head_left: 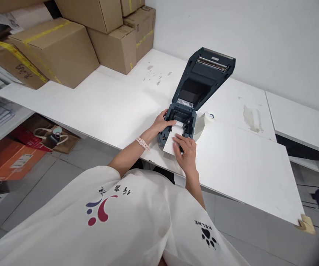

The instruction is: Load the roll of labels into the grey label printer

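A dark blue-grey label printer [187, 92] stands on the white table with its lid tilted up. In its bay sits a white label roll [179, 123], and a label strip [172, 142] runs out over the front edge. My left hand [161, 122] is wrapped over the printer's left wall, its thumb reaching in to the roll and its other fingers partly hidden outside. My right hand [186, 150] is closed at the right edge of the strip, fingers bent over it. Just right of the printer lies another white roll [207, 119] with loose paper.
Cardboard boxes [56, 48] with yellow tape are stacked at the back left of the white table [115, 99]. A white wall [245, 40] rises behind. An orange box [12, 157] and a paper bag [66, 142] sit low on the left. The table's front right corner has a tan guard [306, 224].
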The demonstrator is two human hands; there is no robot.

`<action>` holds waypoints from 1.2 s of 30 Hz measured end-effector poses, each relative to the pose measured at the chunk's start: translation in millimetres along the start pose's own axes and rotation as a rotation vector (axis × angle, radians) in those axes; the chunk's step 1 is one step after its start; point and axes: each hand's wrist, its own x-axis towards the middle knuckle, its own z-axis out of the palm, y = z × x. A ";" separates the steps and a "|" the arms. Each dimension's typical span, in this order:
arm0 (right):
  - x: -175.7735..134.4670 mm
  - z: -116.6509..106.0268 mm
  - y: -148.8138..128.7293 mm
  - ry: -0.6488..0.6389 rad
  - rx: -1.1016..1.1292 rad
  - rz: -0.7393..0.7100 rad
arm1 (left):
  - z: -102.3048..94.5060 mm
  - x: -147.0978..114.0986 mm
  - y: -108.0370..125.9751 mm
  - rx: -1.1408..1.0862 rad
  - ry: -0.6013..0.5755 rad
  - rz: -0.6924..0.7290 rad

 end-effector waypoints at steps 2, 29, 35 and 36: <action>0.1 -0.1 -1.2 0.004 0.011 0.003 | -1.4 2.0 1.3 0.007 -0.017 0.006; 166.7 -89.4 40.7 0.582 0.452 -0.059 | 2.3 -118.9 -10.2 0.568 -0.088 0.680; 68.6 -55.3 14.3 0.343 0.463 0.054 | 0.0 -121.4 1.3 0.146 0.325 0.439; 54.3 -49.5 12.9 0.258 0.442 0.077 | -1.2 -121.0 4.7 0.139 0.371 0.404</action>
